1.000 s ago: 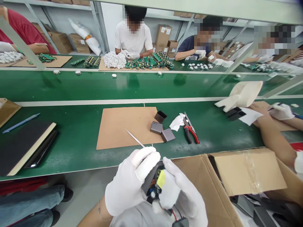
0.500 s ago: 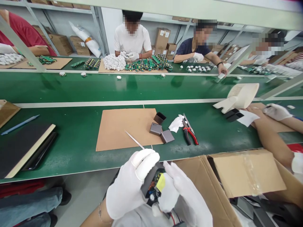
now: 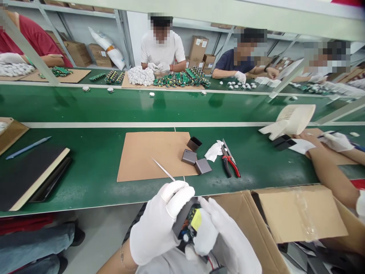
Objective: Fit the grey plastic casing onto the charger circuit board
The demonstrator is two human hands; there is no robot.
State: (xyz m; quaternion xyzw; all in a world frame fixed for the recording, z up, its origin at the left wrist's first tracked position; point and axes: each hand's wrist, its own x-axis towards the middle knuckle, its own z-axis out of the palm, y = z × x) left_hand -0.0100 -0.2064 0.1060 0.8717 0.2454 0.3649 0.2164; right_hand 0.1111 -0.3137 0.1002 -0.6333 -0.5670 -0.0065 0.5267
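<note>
My left hand (image 3: 161, 222), in a white glove, is closed around a dark grey plastic casing (image 3: 182, 217). Inside its opening sits a circuit board (image 3: 186, 228) with copper-coloured parts, a yellow patch and a white lump. My right hand (image 3: 232, 236), also gloved, is closed around the board's other side; its fingertips touch the casing's upper edge. A red wire shows below the white lump. A thin pointed metal tool (image 3: 163, 168) sticks out beyond my left fingers over the cardboard sheet (image 3: 151, 152); whether the hand holds it cannot be made out.
Several grey casing pieces (image 3: 203, 166) lie at the sheet's right edge, near red-handled pliers (image 3: 230, 163) and crumpled white tissue (image 3: 213, 151). An open carton (image 3: 302, 217) stands at right, a black notebook (image 3: 34, 177) at left. A co-worker's arms (image 3: 327, 163) reach in from the right.
The view has shifted slightly. Both my hands keep their hold on the casing and board. Across the belt, a co-worker's arm has drawn back from the belt edge.
</note>
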